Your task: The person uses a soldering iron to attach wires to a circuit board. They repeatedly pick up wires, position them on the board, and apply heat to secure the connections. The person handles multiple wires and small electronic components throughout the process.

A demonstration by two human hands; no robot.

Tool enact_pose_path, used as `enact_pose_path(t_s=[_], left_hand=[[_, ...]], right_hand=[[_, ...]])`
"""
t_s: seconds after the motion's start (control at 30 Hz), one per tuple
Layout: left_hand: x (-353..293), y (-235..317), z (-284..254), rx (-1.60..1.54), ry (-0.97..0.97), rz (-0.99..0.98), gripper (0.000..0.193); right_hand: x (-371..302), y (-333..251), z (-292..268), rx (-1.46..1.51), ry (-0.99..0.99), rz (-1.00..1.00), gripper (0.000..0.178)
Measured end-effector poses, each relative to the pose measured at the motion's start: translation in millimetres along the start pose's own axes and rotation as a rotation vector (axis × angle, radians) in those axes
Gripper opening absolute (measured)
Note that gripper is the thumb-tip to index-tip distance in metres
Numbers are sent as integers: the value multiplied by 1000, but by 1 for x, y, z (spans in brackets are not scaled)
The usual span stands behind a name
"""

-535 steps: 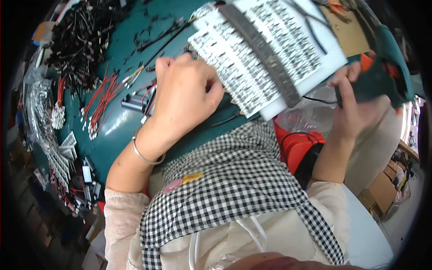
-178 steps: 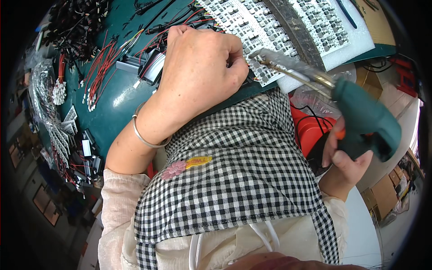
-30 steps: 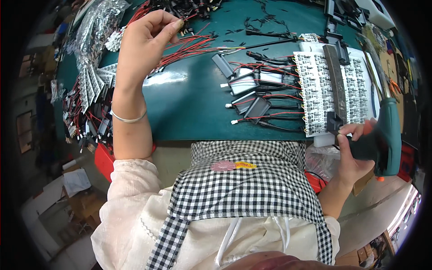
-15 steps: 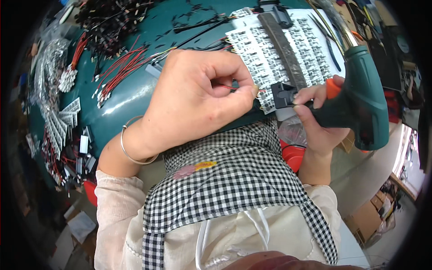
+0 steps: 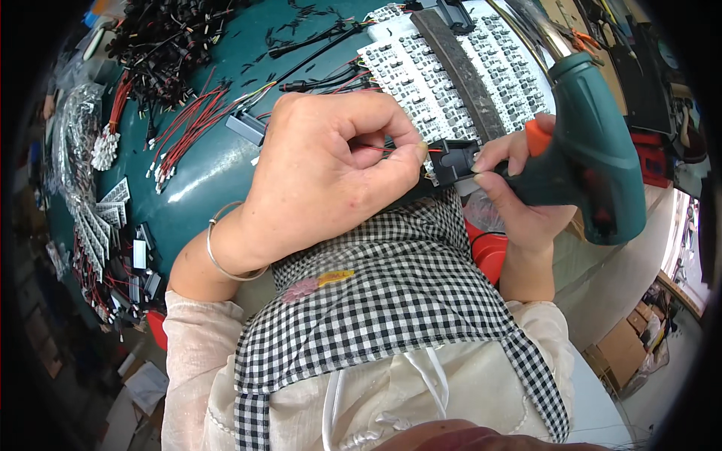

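Note:
My left hand [image 5: 338, 154] is closed, thumb and forefinger pinching a thin red wire [image 5: 385, 149]. The wire's end reaches a small black plastic housing [image 5: 453, 161] just right of those fingertips. My right hand [image 5: 519, 184] pinches that housing between thumb and finger. Tucked in the same hand is a dark green pistol-shaped tool [image 5: 602, 150] with an orange trigger [image 5: 537, 138] and a metal barrel pointing away from me. Behind the housing lies a white sheet of small circuit boards [image 5: 406, 79], crossed by a dark flat bar [image 5: 462, 71].
Red wires with white connectors [image 5: 188, 128] lie on the green table [image 5: 248, 37], left of my left hand. Black cable parts [image 5: 165, 45] are heaped at the far left. Small silver-grey cases [image 5: 139, 255] sit at the left edge. Orange-handled pliers [image 5: 583, 39] lie far right.
The black housing has moved left, close to my left fingertips, and the red wire's end now meets it. The green tool has shifted slightly left along with my right hand.

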State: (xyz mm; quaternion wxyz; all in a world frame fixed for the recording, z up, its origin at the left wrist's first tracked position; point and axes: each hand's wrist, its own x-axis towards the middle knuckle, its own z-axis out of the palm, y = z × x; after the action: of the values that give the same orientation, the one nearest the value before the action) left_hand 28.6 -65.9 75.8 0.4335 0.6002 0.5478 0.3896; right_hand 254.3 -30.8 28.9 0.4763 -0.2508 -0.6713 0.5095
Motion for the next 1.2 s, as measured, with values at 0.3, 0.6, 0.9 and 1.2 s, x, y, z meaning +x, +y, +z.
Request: enact_pose_path(t_s=[0.3, 0.6, 0.9, 1.2], left_hand=[[1, -2, -3, 47, 2, 35, 7], [1, -7, 2, 8, -78, 81, 3], [7, -22, 21, 34, -119, 382, 16], [10, -20, 26, 109, -15, 428, 5]], right_hand=[[1, 0, -7, -99, -76, -18, 77], [-2, -3, -14, -352, -244, -4, 78], [-4, 0, -9, -356, -302, 87, 76], [-2, 8, 6, -204, -174, 58, 47]])
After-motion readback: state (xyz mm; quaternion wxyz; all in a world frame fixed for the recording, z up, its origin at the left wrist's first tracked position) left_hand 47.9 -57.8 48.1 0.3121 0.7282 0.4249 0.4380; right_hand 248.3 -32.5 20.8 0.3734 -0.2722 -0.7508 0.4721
